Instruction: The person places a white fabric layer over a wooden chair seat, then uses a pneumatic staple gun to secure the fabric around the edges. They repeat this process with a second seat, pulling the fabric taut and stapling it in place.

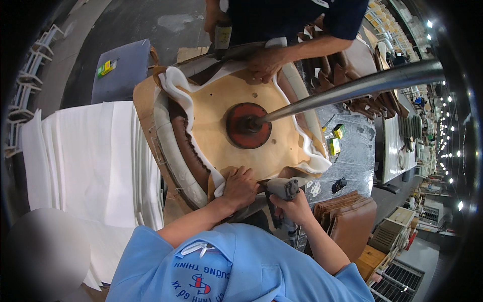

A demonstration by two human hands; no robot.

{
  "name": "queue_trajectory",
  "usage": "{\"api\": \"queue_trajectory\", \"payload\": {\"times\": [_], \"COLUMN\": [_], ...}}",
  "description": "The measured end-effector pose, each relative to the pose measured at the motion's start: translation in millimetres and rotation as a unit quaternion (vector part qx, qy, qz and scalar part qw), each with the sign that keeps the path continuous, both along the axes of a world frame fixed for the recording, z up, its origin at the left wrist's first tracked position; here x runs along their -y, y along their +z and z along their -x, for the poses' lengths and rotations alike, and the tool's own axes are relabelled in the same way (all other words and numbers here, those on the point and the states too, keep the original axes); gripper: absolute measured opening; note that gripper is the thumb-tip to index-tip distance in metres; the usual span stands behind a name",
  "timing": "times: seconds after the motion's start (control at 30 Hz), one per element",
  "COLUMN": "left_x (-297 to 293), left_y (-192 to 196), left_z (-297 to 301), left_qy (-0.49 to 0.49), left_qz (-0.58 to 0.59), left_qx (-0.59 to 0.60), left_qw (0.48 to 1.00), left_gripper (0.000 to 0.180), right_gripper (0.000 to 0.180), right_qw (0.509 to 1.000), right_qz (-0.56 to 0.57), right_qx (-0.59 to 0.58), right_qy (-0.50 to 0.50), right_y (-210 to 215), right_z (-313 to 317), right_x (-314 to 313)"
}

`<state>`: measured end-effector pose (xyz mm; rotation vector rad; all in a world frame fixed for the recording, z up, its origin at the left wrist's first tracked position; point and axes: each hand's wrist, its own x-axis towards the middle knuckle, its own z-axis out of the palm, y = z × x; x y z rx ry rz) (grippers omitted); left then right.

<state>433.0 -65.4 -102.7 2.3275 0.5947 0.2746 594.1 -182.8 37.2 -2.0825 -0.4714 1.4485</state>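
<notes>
A seat panel of pale wood lies in front of me, edged with white padding and a brown leather-like cover. A red disc at the end of a metal pole sits on the panel. My left hand is closed on the cover along the near edge, fingers bunched over the wood. My right hand grips a grey staple gun, its nose at that near edge. Just what its tip touches is hidden.
Across the panel a person's hand presses the far edge; their other hand holds a dark tool. White padding sheets stand left. Brown cover pieces are stacked right. Small yellow-green boxes rest on a plastic-covered table.
</notes>
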Motion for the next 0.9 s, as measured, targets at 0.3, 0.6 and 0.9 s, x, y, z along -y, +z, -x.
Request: {"api": "queue_trajectory", "payload": {"times": [0.3,0.6,0.9], "left_x": [-10,-6,-10], "left_y": [3,4,9], "left_z": [5,7,0], "left_qy": [-0.017,-0.014,-0.006], "left_qz": [0.058,0.039,0.017], "left_qx": [-0.011,0.010,-0.013], "left_qw": [0.998,0.999,1.000], "left_gripper": [0.016,0.013,0.020], "right_gripper": [0.033,0.031,0.036], "right_qw": [0.999,0.995,0.994], "right_qz": [0.023,0.068,-0.047], "right_qx": [0.021,0.074,0.057], "right_qy": [0.011,0.024,-0.081], "right_y": [-3,-7,-1], "right_z": [9,22,24], "right_x": [-20,-22,12]}}
